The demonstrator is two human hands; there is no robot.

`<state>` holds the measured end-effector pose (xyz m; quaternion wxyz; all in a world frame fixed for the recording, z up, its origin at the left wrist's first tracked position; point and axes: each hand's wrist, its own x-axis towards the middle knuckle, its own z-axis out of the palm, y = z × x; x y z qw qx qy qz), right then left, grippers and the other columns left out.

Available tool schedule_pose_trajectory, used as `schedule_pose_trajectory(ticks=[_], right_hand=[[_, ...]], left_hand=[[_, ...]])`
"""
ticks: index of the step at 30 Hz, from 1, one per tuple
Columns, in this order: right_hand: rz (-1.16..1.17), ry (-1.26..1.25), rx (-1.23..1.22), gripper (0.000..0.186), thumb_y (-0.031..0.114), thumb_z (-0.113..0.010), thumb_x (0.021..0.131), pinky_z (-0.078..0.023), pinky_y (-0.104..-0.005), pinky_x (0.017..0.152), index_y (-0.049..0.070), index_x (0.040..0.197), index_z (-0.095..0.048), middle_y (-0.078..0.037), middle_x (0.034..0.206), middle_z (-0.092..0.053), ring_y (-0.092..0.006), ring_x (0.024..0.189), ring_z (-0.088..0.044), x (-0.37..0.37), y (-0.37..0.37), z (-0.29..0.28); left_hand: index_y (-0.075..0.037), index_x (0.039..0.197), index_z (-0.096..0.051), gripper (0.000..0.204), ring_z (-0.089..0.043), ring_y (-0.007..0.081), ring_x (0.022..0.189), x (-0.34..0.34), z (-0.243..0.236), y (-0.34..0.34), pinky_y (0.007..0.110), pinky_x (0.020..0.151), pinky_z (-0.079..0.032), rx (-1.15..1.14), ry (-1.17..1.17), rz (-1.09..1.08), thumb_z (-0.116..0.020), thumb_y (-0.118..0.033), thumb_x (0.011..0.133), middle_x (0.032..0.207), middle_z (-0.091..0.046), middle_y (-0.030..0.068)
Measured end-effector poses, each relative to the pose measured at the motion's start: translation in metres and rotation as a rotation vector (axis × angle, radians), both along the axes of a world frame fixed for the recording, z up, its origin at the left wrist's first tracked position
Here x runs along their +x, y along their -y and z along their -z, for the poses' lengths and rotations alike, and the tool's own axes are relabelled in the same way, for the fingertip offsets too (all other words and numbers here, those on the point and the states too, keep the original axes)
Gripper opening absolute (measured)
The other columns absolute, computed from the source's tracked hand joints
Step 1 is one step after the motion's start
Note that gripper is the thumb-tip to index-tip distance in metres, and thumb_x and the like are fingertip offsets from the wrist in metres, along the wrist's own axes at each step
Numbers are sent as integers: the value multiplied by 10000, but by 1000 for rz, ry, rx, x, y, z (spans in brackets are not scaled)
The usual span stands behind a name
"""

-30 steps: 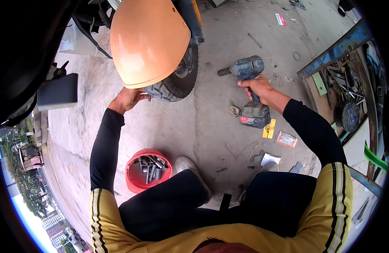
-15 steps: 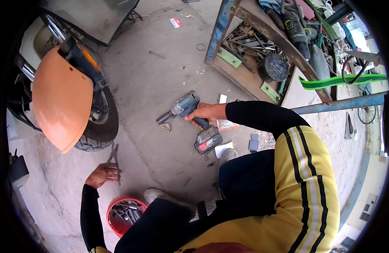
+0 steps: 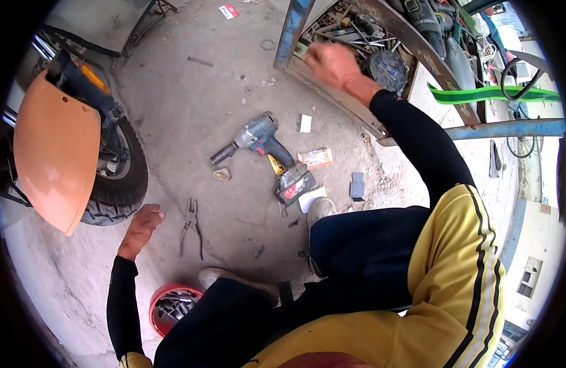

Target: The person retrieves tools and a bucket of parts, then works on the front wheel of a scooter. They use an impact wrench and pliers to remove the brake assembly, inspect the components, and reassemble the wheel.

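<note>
Flanking impact driver: pliers, tyre, toolbox

Bare floor lies open far left of the drill. The wheel blocks the left, pliers lie just beside it, and the crowded tool tray walls the far right. Scraps litter the floor by the drill.
</note>
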<state>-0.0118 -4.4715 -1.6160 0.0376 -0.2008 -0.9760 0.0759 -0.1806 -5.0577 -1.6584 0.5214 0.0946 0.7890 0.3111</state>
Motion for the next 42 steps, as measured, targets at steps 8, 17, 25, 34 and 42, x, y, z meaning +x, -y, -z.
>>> schedule_pose_trajectory(ticks=[8,17,25,34,42], right_hand=[[372,-103,274,317,281,-567,951,-518,-531,871,14,1111,-629,-253,1047,-696,-450,1007,-658,-22,-207,43],[553,252,333,528,320,-612,899,-481,-564,1003,53,1352,-566,-305,1243,-664,-498,1195,-615,7,-361,117],[387,171,235,484,353,-650,898,-491,-567,967,16,1243,-610,-279,1208,-668,-470,1154,-635,-8,-255,42],[320,76,139,437,363,-680,906,-501,-577,922,-13,1119,-622,-254,1149,-671,-462,1097,-648,0,-135,0],[-14,281,290,483,439,-625,936,-493,-533,959,-20,1079,-665,-193,1140,-620,-373,1111,-617,20,7,-32]], left_hand=[[69,1280,-634,606,-578,249,1231,17,-2,30,392,1094,-418,163,-276,-314,-809,-344,873,1300,-649,158],[-3,1575,-194,1124,-368,295,1447,52,-64,17,422,1207,-271,467,-644,-429,-919,-343,786,1560,-378,172],[45,1523,-351,850,-484,257,1320,43,-60,-19,388,1143,-354,468,-688,-566,-791,-352,913,1464,-497,146],[56,1367,-510,648,-539,253,1211,33,-29,-30,375,1100,-387,467,-751,-455,-854,-127,849,1348,-581,149],[74,1274,-572,592,-573,237,1167,24,-28,-14,356,1071,-418,325,-640,-321,-884,-143,820,1270,-643,139]])
